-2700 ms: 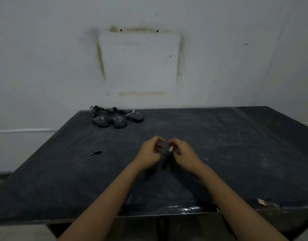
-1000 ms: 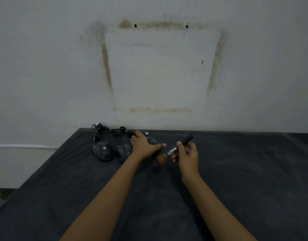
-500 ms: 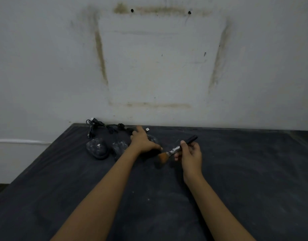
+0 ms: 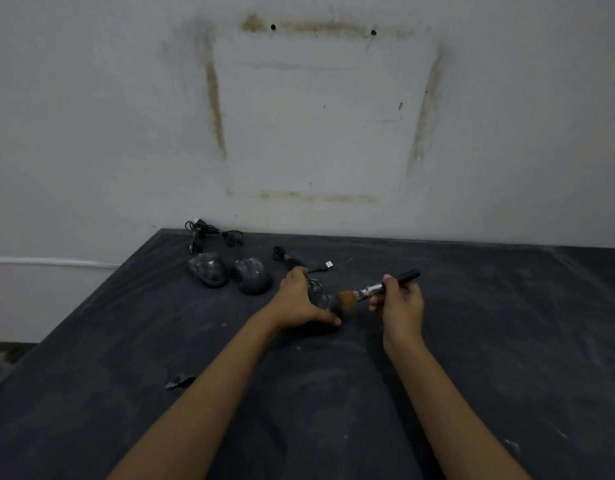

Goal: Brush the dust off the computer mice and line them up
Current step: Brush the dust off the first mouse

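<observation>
Two dusty dark mice sit side by side at the table's far left: the left mouse [image 4: 209,269] and the middle mouse [image 4: 253,275]. A third mouse [image 4: 319,296] lies nearer me, mostly hidden under my left hand [image 4: 299,303], which grips it with thumb and fingers around its sides. My right hand [image 4: 399,301] holds a black-handled brush [image 4: 375,289]; its orange bristles touch the right side of the third mouse. That mouse's cable and USB plug [image 4: 328,264] trail behind it.
The black dusty table [image 4: 472,358] stands against a stained white wall. A tangle of cables [image 4: 209,233] lies at the far left corner behind the mice. A small dark scrap [image 4: 179,381] lies at the near left.
My left hand has pulled the third mouse away from the other two, toward me and to the right. The brush has come down against it.
</observation>
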